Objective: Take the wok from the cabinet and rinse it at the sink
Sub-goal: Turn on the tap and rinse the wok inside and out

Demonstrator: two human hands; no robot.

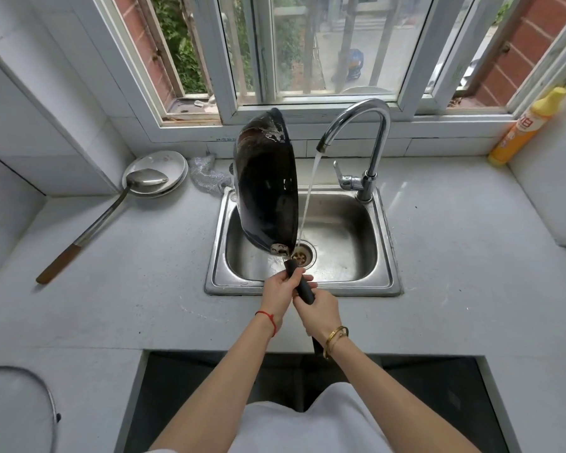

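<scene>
Black wok (268, 188) out of cabinet, tipped over sink (378, 276); our left hand (280, 294) and right hand (317, 310) grip handle; tap (366, 132) running, rinse nearly done.

1. On the yellow-capped orange detergent bottle (526, 125) at the far right of the table: a large red character reading "白", with part of another red stroke above it, cut off and unreadable.
2. On the white tile ledge below the window frame (224, 138): a short line of small bluish print, too blurred to read.
3. Elsewhere: no legible text, brand or number.
</scene>
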